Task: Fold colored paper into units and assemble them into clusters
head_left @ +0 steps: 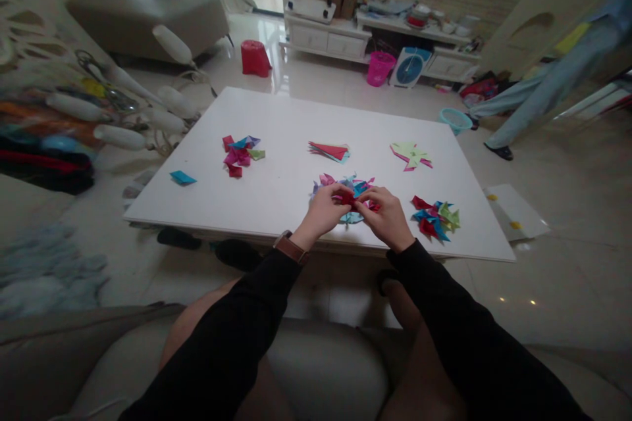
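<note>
Both my hands meet above the near edge of a white table (276,200). Pinched between the fingers of my left hand (323,209) and my right hand (386,214) is a small red folded paper (347,198), partly covered by the fingertips. Just behind and beneath them spreads a pile of folded paper pieces (351,217) in pink, blue and lilac, partly hidden by my hands. To the right of my right hand lies another heap of folded paper pieces (434,217), red, blue and green.
Further off on the table are a fanned paper stack (330,151), green and pink papers (411,154), a mixed folded-paper heap (239,156) and one blue folded piece (182,177). A person's legs (530,95) stand at the right beyond a blue basket (455,120).
</note>
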`<control>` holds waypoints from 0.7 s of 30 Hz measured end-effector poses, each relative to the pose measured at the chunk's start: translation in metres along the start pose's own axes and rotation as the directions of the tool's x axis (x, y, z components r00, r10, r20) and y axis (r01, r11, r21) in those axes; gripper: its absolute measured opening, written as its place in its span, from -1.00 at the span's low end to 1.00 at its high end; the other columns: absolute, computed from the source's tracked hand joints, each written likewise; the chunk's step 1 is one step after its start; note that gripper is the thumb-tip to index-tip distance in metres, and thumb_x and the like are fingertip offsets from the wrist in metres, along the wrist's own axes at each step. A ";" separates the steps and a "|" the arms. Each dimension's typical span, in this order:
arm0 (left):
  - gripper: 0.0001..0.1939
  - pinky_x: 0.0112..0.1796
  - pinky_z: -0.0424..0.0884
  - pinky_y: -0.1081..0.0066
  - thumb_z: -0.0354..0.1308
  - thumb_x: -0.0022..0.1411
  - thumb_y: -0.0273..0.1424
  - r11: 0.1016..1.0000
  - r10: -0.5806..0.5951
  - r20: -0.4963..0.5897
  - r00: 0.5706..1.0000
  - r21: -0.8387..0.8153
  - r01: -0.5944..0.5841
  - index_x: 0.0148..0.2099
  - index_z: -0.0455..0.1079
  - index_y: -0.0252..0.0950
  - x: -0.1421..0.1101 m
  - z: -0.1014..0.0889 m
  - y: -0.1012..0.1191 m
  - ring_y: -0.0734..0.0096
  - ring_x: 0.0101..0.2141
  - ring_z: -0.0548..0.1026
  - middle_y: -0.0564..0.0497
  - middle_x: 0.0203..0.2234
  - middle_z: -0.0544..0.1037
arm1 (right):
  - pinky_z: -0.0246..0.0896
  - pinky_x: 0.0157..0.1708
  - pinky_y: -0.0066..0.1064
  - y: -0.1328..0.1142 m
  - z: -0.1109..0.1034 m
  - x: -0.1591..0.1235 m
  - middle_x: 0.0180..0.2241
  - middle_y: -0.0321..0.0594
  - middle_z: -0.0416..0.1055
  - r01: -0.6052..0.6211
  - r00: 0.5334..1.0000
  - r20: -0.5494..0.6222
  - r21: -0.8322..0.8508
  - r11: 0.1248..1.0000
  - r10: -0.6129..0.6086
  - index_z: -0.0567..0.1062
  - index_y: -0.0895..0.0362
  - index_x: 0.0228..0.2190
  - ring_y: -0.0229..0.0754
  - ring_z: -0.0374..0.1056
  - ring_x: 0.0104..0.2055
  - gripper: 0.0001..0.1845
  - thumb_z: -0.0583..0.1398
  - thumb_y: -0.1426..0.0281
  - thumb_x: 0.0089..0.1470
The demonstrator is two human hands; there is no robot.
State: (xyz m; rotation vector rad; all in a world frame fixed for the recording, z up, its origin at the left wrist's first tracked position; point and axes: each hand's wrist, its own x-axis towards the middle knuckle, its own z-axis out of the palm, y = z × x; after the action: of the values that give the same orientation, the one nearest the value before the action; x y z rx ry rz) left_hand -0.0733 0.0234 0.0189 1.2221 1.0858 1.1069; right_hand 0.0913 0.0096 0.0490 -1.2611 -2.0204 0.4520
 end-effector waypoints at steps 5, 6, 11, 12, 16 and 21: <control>-0.73 -0.13 0.55 0.32 0.29 -0.05 -0.68 1.000 0.014 0.004 1.000 0.027 -0.014 -0.24 0.54 -0.38 0.000 -0.001 0.001 0.37 -0.26 0.59 -0.07 -0.28 0.63 | 0.27 -0.14 -0.19 -0.001 -0.002 0.000 -0.34 -0.19 0.52 0.006 1.000 0.016 0.000 1.000 -0.006 0.56 0.05 -0.44 -0.04 0.40 -0.19 -0.86 0.24 0.41 0.17; -0.74 -0.13 0.55 0.32 0.29 -0.04 -0.67 0.999 0.023 0.006 1.000 0.035 -0.024 -0.24 0.54 -0.38 -0.001 -0.001 0.000 0.37 -0.26 0.59 -0.07 -0.28 0.63 | 0.27 -0.14 -0.19 -0.001 -0.002 0.000 -0.35 -0.19 0.52 0.007 1.000 0.012 -0.004 1.000 -0.007 0.56 0.05 -0.44 -0.04 0.40 -0.20 -0.85 0.24 0.41 0.17; -0.77 -0.13 0.53 0.35 0.27 -0.01 -0.66 0.992 0.066 0.016 0.998 0.107 -0.067 -0.25 0.54 -0.38 -0.001 -0.002 0.001 0.38 -0.26 0.58 -0.07 -0.29 0.63 | 0.27 -0.16 -0.21 0.004 -0.001 -0.002 -0.37 -0.19 0.51 0.008 1.000 0.004 -0.016 1.000 -0.008 0.56 0.06 -0.45 -0.05 0.40 -0.22 -0.87 0.25 0.42 0.15; -0.78 -0.14 0.53 0.36 0.26 -0.01 -0.66 0.989 0.073 0.017 0.997 0.126 -0.074 -0.25 0.54 -0.37 -0.001 -0.002 0.001 0.38 -0.26 0.57 -0.07 -0.30 0.63 | 0.27 -0.17 -0.21 0.005 0.000 -0.003 -0.36 -0.19 0.51 0.009 1.000 0.009 -0.027 1.000 -0.009 0.56 0.05 -0.45 -0.05 0.40 -0.22 -0.87 0.26 0.42 0.14; -0.77 -0.16 0.54 0.38 0.28 -0.02 -0.66 0.986 0.055 0.022 0.998 0.155 -0.058 -0.26 0.53 -0.37 -0.002 0.000 0.005 0.41 -0.30 0.57 -0.06 -0.30 0.63 | 0.27 -0.16 -0.21 0.009 0.002 -0.005 -0.36 -0.18 0.51 0.022 1.000 0.024 -0.086 0.996 -0.020 0.56 0.05 -0.46 -0.04 0.39 -0.21 -0.88 0.27 0.45 0.11; -0.51 -0.25 0.55 0.43 0.35 -0.04 -0.62 0.998 -0.042 0.013 0.999 0.054 0.041 0.00 0.44 -0.37 -0.003 0.006 0.006 0.44 -0.32 0.60 -0.18 -0.01 0.55 | 0.26 -0.10 -0.19 0.034 -0.017 0.001 -0.35 -0.15 0.50 -0.002 1.000 0.003 -0.206 0.978 0.002 0.57 0.08 -0.47 -0.03 0.37 -0.18 -0.89 0.25 0.45 0.08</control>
State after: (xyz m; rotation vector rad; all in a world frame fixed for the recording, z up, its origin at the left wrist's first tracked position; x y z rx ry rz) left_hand -0.0681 0.0194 0.0256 1.2417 1.1318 1.0423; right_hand 0.1246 0.0254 0.0405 -1.3861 -2.1114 0.2493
